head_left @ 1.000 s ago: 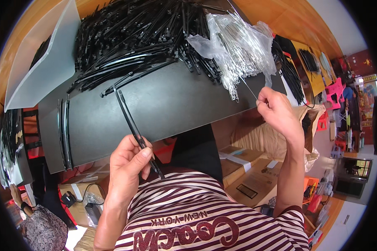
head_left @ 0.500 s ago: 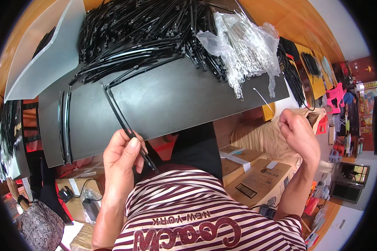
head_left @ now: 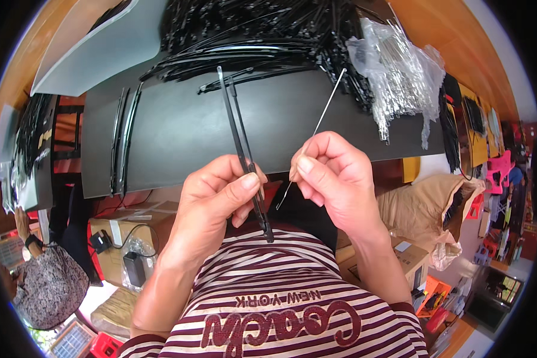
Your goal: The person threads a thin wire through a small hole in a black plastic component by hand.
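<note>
My left hand (head_left: 218,194) is closed around a pair of long, thin black strips (head_left: 232,119), which look like wiper blades. Their far ends spread apart over the table, and the near end hangs in front of my shirt. Beside it, my right hand (head_left: 337,176) pinches a thin metal rod (head_left: 329,101) with a small widened tip. The rod's lower end shows below my fingers. The two hands are a short gap apart, at the near edge of the dark table (head_left: 173,128).
A large heap of black strips (head_left: 238,27) covers the table's far side. To its right lies a clear plastic bag (head_left: 400,71) of metal rods. Several strips (head_left: 125,140) lie at the left. A grey panel (head_left: 101,51) stands far left; another person (head_left: 51,286) is at lower left.
My right hand has come in from the right with the metal rod, close to my left hand. The left hand has moved right with the black strips. The view has shifted.
</note>
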`<act>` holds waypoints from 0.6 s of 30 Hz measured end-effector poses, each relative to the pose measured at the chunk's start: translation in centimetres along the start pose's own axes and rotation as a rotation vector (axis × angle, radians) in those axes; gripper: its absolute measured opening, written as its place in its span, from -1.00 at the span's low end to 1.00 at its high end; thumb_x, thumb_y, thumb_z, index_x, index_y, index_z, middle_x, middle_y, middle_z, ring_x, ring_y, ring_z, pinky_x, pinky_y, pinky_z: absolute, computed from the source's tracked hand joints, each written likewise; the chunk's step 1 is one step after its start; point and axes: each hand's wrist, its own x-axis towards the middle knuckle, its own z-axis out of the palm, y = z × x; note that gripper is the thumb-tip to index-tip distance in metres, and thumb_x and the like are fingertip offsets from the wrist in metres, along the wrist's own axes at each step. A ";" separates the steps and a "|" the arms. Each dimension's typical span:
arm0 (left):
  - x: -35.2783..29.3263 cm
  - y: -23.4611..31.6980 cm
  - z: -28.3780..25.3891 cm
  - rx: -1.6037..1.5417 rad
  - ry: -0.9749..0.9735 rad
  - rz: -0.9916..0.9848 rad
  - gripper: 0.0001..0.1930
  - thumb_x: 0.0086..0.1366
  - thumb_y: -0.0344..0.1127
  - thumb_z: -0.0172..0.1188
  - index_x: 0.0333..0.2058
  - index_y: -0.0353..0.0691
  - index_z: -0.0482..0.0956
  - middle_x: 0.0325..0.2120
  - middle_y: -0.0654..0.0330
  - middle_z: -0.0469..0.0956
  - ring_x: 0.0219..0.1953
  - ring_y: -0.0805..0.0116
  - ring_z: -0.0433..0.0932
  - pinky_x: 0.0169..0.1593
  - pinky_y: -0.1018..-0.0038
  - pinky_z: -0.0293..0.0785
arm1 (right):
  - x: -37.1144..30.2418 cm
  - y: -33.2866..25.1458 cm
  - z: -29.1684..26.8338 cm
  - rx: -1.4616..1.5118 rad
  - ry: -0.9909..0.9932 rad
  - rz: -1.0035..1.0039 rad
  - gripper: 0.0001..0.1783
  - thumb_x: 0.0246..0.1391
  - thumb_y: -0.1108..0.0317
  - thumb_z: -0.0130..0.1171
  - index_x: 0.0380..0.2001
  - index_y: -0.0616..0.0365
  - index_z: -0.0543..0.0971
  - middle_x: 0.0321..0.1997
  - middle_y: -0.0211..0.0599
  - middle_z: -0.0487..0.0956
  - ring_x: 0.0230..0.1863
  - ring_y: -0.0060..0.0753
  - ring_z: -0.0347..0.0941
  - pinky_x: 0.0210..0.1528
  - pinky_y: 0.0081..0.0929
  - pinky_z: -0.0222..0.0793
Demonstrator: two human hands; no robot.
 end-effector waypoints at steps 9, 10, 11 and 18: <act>-0.4 -0.1 -0.8 -0.066 0.009 -0.020 -0.83 0.20 -0.30 0.20 -0.40 -0.30 0.51 -0.55 0.23 0.50 -0.68 0.61 0.31 -0.63 0.71 0.16 | 1.1 1.7 1.3 0.315 -0.055 0.128 -0.94 0.15 0.47 0.02 -0.38 0.21 0.38 -0.44 -0.35 0.49 -0.59 -0.77 0.24 -0.63 -0.82 0.07; -0.4 -0.2 -0.9 -0.068 0.013 -0.021 -0.83 0.20 -0.30 0.20 -0.40 -0.30 0.51 -0.55 0.23 0.50 -0.68 0.61 0.31 -0.63 0.71 0.16 | 1.1 1.8 1.4 0.349 -0.059 0.146 -0.94 0.15 0.47 0.01 -0.39 0.21 0.38 -0.44 -0.34 0.49 -0.60 -0.77 0.23 -0.64 -0.81 0.06; -0.3 -0.4 -1.1 -0.068 0.009 -0.006 -0.83 0.20 -0.30 0.19 -0.41 -0.30 0.51 -0.55 0.22 0.50 -0.68 0.61 0.31 -0.64 0.71 0.16 | 1.0 1.8 1.5 0.349 -0.061 0.150 -0.94 0.15 0.47 0.01 -0.39 0.21 0.38 -0.44 -0.34 0.49 -0.60 -0.77 0.23 -0.64 -0.81 0.06; -0.3 0.0 -1.1 -0.089 0.029 0.002 -0.82 0.21 -0.31 0.19 -0.44 -0.32 0.50 -0.55 0.18 0.51 -0.70 0.60 0.32 -0.67 0.71 0.13 | 1.1 1.9 1.3 0.417 -0.133 0.201 -0.94 0.06 0.61 -0.06 -0.40 0.25 0.38 -0.47 -0.31 0.48 -0.66 -0.74 0.17 -0.67 -0.77 0.00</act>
